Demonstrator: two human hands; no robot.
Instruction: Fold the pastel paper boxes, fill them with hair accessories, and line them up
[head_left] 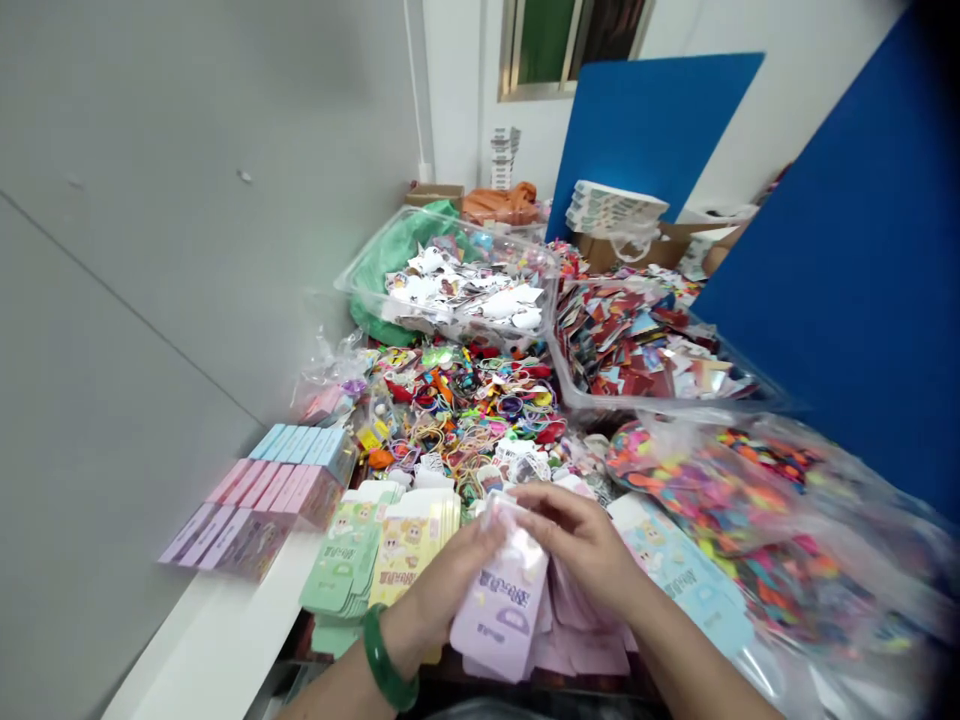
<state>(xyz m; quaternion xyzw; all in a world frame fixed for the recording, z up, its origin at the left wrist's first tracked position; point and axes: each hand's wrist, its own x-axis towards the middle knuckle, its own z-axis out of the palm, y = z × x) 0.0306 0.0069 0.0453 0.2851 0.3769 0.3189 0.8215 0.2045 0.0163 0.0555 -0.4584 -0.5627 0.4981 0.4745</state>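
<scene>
A purple printed carton (501,610) with a glossy upper part is in front of me, its printing upside down. My left hand (457,565), below a green bangle (386,660), is closed around the carton's left side. The fingers of my right hand (577,535) pinch its upper end, with the fingertips partly hidden. Beneath lie more pink and purple flat cartons (585,640). To the left are stacks of green cartons (345,560) and yellow cartons (409,535). Flat blue cartons (686,575) lie right of my right hand.
Rows of boxed cartons (255,495) stand on a white ledge at left. Small colourful trinkets (465,400) are heaped behind the stacks. Two clear bins (450,325) of cut pieces stand further back. Bags of bright pieces (780,520) and a blue panel (847,270) flank the right.
</scene>
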